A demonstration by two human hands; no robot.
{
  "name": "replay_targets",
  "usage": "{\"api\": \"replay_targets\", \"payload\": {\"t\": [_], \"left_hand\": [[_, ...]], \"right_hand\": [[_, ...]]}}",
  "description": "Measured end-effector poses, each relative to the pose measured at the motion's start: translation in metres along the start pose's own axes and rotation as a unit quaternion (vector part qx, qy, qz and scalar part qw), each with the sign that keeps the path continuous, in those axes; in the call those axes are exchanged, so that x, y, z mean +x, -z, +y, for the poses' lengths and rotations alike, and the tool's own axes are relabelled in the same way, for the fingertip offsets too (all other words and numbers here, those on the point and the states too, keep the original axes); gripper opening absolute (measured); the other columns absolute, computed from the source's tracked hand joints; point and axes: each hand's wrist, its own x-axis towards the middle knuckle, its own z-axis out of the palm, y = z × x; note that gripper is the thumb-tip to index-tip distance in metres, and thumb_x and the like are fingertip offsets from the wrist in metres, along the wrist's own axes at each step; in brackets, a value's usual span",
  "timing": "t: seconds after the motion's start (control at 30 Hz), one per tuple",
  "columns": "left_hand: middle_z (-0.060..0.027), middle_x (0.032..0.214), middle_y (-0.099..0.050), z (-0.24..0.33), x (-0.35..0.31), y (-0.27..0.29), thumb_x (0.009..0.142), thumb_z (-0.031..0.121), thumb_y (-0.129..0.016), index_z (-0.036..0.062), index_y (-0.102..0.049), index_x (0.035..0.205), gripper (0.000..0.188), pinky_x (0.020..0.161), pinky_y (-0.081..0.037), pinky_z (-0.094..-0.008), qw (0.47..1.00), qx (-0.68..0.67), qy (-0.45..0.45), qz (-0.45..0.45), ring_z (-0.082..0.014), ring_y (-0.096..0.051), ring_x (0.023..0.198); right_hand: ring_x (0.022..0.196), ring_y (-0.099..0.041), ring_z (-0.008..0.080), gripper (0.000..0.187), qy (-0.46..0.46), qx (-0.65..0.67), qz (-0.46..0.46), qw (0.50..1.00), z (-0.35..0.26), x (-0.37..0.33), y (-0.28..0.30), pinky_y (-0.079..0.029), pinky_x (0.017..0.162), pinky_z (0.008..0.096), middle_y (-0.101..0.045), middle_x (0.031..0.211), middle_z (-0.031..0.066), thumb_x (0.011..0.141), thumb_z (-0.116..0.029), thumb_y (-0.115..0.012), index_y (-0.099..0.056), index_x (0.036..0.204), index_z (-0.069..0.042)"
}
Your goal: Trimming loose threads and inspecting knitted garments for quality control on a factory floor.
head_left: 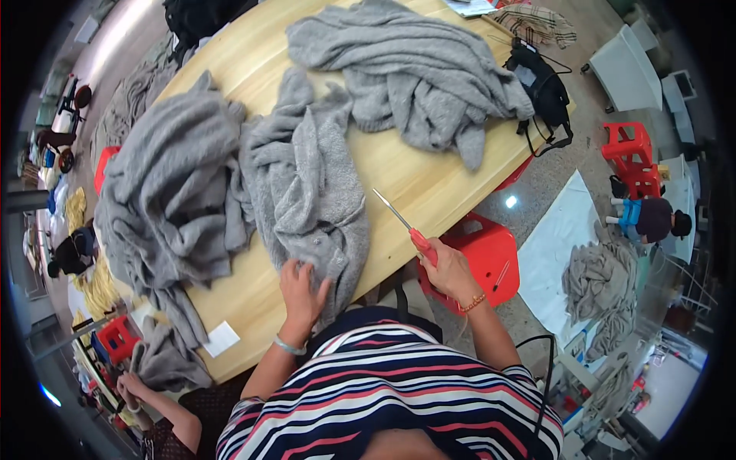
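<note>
Left hand (300, 291) flat on the grey knit (307, 192), fingers spread. Right hand (448, 270) fisted round a red-handled tool (406, 228), blade beyond the fingertips. Best to keep cloth taut under those fingers

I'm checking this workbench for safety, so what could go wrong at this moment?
The right hand holds a red-handled pointed tool with its metal tip up over the table, close to the left hand pressing on the grey knit garment; a slip might prick fingers or snag the knit. Another garment hangs over the table edge and might slide off.
</note>
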Motion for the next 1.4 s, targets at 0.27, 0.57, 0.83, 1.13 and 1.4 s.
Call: {"api": "replay_targets", "payload": {"t": [0.27,0.57,0.83,1.13,1.4], "left_hand": [[-0.0221,0.144,-0.036,-0.016,0.041,-0.003,0.077,0.025,-0.074,0.0048,-0.054,0.125,0.056,0.109,-0.026,-0.0495,0.996,0.057,-0.054,0.038,-0.0429,-0.033,0.133],[-0.0183,0.119,-0.051,-0.051,0.019,0.031,0.072,0.025,-0.077,0.0025,-0.064,0.084,0.029,0.103,-0.028,-0.0498,0.988,0.140,-0.058,0.039,-0.0393,-0.038,0.125],[-0.0127,0.109,-0.060,-0.075,0.107,-0.034,0.075,0.013,-0.074,0.0029,-0.066,0.100,0.029,0.089,-0.044,-0.0362,0.997,-0.064,-0.034,0.027,-0.0253,-0.055,0.105],[-0.0013,0.092,-0.065,-0.070,0.117,-0.092,0.089,0.022,-0.069,-0.0022,-0.065,0.103,0.028,0.074,-0.047,-0.0256,0.767,-0.598,0.234,-0.002,-0.0096,-0.057,0.081],[-0.0106,0.107,-0.064,-0.075,0.111,-0.084,0.087,0.025,-0.071,-0.0058,-0.060,0.110,0.040,0.084,-0.047,-0.0319,0.820,-0.505,0.270,0.019,-0.0201,-0.058,0.093]], "right_hand": [[0.076,-0.062,0.0403,0.023,0.018,-0.058,-0.035,0.998,-0.037,-0.049,-0.035,-0.050,0.068,0.0497,-0.062,0.080,0.0202,0.086,-0.020,-0.062,-0.056,0.105,-0.008],[0.078,-0.063,0.0390,0.021,0.018,-0.054,-0.038,0.998,-0.043,-0.077,-0.058,-0.051,0.069,0.0495,-0.063,0.080,0.0188,0.087,-0.020,-0.061,-0.057,0.105,-0.010],[0.076,-0.062,0.0375,0.019,0.036,-0.066,-0.034,0.997,-0.060,-0.074,-0.058,-0.049,0.066,0.0478,-0.060,0.077,0.0176,0.089,-0.019,-0.061,-0.055,0.103,-0.008],[0.070,-0.063,0.0422,0.023,0.029,-0.084,-0.071,0.993,-0.087,-0.067,-0.050,-0.049,0.066,0.0510,-0.063,0.073,0.0209,0.088,-0.023,-0.059,-0.055,0.102,-0.006],[0.072,-0.063,0.0411,0.021,0.033,-0.075,-0.059,0.995,-0.083,-0.063,-0.052,-0.050,0.067,0.0506,-0.063,0.073,0.0199,0.087,-0.022,-0.061,-0.056,0.101,-0.006]]}}
